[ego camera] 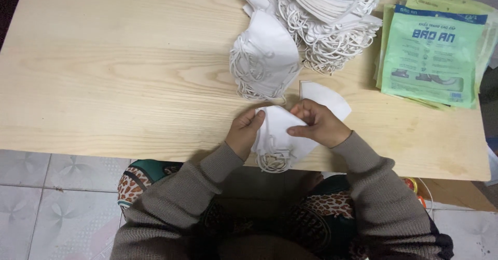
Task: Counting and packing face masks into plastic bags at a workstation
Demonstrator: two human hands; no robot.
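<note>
1. The small stack of white folded fabric face masks (277,135) I hold lies at the near edge of the pale wooden table (104,83). Its long axis runs on a slant from far-left to near-right, with the white elastic ear loops (272,162) hanging off the near end toward me.
2. My left hand (245,133) grips the stack's left edge — fingers curled over the top, thumb side against the cloth.
3. My right hand (319,125) closes on the right edge, thumb pressed flat on top and fingers bent over the far corner.
4. Both forearms, in grey-brown knitted sleeves (373,187), angle inward from my lap so the hands meet over the stack.
5. A single flat white mask (327,96) lies just beyond my right hand; a big heap of white masks with tangled loops (306,31) sits farther back, and green printed packaging bags (433,52) lie to the right.
</note>
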